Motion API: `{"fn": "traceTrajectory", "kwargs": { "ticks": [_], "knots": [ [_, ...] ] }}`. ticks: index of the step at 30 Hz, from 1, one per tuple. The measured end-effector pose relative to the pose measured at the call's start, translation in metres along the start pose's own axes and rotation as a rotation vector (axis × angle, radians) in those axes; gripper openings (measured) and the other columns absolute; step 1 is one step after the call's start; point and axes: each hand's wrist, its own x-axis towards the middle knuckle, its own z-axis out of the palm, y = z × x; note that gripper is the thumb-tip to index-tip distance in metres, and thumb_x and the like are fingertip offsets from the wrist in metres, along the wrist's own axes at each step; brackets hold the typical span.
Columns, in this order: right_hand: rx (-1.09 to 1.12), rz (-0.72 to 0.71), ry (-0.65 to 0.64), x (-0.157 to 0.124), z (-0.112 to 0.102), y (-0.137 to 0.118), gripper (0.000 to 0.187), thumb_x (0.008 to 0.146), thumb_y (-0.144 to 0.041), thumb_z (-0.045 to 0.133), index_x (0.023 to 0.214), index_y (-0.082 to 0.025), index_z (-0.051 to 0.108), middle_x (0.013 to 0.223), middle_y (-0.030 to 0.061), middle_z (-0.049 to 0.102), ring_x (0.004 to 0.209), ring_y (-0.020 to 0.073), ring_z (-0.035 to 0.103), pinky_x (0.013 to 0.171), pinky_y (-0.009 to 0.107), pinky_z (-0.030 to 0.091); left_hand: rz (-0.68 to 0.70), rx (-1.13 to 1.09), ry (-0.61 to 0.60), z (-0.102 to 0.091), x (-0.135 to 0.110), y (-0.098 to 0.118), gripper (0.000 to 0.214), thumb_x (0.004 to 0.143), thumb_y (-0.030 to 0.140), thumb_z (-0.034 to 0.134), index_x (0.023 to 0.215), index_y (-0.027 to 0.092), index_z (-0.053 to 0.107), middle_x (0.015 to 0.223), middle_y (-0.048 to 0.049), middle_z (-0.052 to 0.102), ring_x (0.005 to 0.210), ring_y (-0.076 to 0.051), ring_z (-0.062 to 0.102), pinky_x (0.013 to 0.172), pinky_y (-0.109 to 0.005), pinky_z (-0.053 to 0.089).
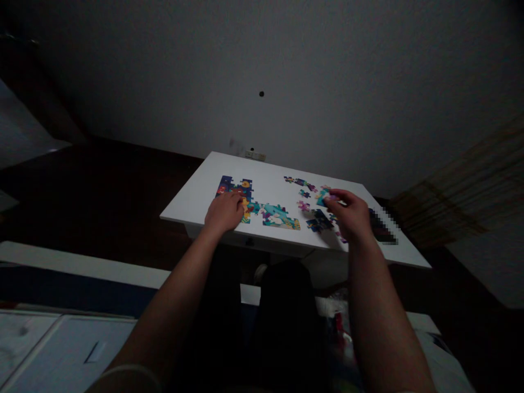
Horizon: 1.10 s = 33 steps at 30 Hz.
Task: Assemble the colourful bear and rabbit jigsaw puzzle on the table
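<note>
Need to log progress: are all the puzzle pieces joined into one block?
No, loose pieces lie scattered by the right hand, apart from the assembled section under the left hand.

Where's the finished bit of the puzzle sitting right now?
Head view: the joined section lies on the left half of the table, near its front edge, partly under the left hand, with loose pieces to its right.

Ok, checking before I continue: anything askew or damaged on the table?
Nothing stands out: the colourful assembled jigsaw section lies flat on the white table under the left hand, loose pieces near the right hand.
</note>
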Motion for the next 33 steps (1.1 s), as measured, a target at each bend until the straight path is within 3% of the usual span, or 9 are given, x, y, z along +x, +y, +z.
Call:
{"fn": "traceTrajectory", "kwargs": {
  "ticks": [4, 6, 9, 14, 20, 27, 33],
  "knots": [
    [0.093, -0.027, -0.337, -0.058, 0.099, -0.022, 0.037, 0.090, -0.051, 0.096, 0.111, -0.022, 0.090, 0.111, 0.0124, 0.090, 0.090, 0.0274, 0.084, 0.088, 0.046, 0.071, -0.002, 0.004, -0.009, -0.002, -0.001, 0.002, 0.041, 0.118, 0.026, 0.059, 0.148, 0.024, 0.087, 0.175, -0.0104, 0.077, 0.159, -0.034, 0.073, 0.139, -0.052, 0.056],
    [0.046, -0.076, -0.381, -0.079, 0.136, -0.027, 0.028, 0.094, -0.044, 0.088, 0.113, -0.023, 0.091, 0.120, 0.0134, 0.091, 0.095, 0.0286, 0.086, 0.093, 0.047, 0.072, -0.014, 0.015, -0.012, -0.004, -0.002, 0.003, 0.041, 0.118, 0.026, 0.059, 0.149, 0.025, 0.086, 0.176, -0.0094, 0.077, 0.160, -0.034, 0.072, 0.140, -0.051, 0.055],
    [-0.076, -0.169, -0.352, -0.097, 0.164, -0.026, 0.022, 0.099, -0.035, 0.079, 0.114, -0.025, 0.091, 0.124, 0.0139, 0.092, 0.104, 0.0314, 0.087, 0.102, 0.050, 0.071, -0.024, 0.027, -0.019, -0.005, -0.004, 0.005, 0.041, 0.118, 0.026, 0.059, 0.150, 0.024, 0.085, 0.176, -0.0102, 0.076, 0.159, -0.034, 0.073, 0.139, -0.051, 0.056],
    [-0.221, -0.318, -0.316, -0.104, 0.168, -0.017, 0.022, 0.102, -0.027, 0.072, 0.113, -0.025, 0.091, 0.118, 0.0153, 0.091, 0.111, 0.0337, 0.085, 0.104, 0.050, 0.068, -0.006, 0.015, -0.025, -0.004, -0.006, 0.006, 0.042, 0.118, 0.024, 0.058, 0.151, 0.022, 0.084, 0.176, -0.0103, 0.076, 0.161, -0.034, 0.071, 0.142, -0.053, 0.054],
    [-0.327, -0.323, -0.356, -0.105, 0.162, -0.017, 0.025, 0.106, -0.027, 0.071, 0.118, -0.024, 0.092, 0.120, 0.0152, 0.089, 0.111, 0.0332, 0.084, 0.107, 0.050, 0.067, -0.017, 0.000, -0.017, -0.003, -0.005, 0.004, 0.042, 0.117, 0.025, 0.058, 0.149, 0.026, 0.086, 0.175, -0.0083, 0.077, 0.161, -0.034, 0.071, 0.142, -0.055, 0.054],
    [-0.365, -0.332, -0.356, -0.103, 0.165, -0.015, 0.020, 0.101, -0.023, 0.075, 0.111, -0.026, 0.092, 0.119, 0.0136, 0.087, 0.115, 0.0350, 0.080, 0.111, 0.055, 0.065, -0.025, 0.000, -0.022, -0.004, -0.005, 0.004, 0.042, 0.118, 0.027, 0.057, 0.150, 0.025, 0.085, 0.177, -0.0104, 0.075, 0.160, -0.035, 0.070, 0.140, -0.056, 0.055],
    [-0.503, -0.397, -0.353, -0.115, 0.164, -0.019, 0.021, 0.110, -0.024, 0.070, 0.107, -0.027, 0.090, 0.123, 0.0144, 0.089, 0.123, 0.0383, 0.076, 0.113, 0.058, 0.058, -0.022, 0.000, -0.024, -0.004, -0.004, 0.003, 0.040, 0.118, 0.027, 0.058, 0.148, 0.026, 0.085, 0.178, -0.0088, 0.075, 0.162, -0.033, 0.070, 0.142, -0.055, 0.054]
  ]
}}
